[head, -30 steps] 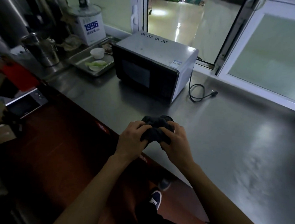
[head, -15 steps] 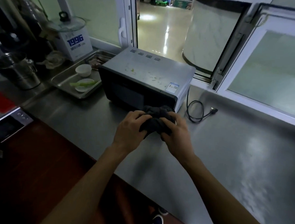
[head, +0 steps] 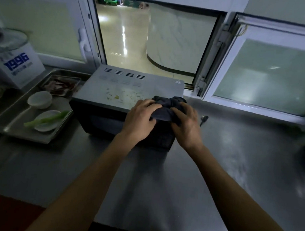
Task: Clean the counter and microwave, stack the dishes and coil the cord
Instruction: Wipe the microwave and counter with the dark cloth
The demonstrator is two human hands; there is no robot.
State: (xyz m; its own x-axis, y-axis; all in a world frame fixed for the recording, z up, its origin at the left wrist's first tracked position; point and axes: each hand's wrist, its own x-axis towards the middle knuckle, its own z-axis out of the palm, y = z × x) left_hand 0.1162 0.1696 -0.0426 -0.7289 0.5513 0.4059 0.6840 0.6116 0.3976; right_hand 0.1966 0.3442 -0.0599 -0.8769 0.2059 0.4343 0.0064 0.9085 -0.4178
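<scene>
At frame centre I see my left hand (head: pixel 141 117) and right hand (head: pixel 185 124) both grasping a bunched dark cloth (head: pixel 163 108) over the microwave (head: pixel 132 90) top's right front corner — soft, light, best gripped by its gathered folds. Crumbs (head: pixel 121 95) lie just left.

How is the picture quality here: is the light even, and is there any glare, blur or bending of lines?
Head view: dim and uneven; the open window is bright, with glare on the floor beyond; the counter shows soft sheen; the microwave front is nearly black; frame lines bend from the wide lens; both hands on the cloth look fairly sharp.
</scene>
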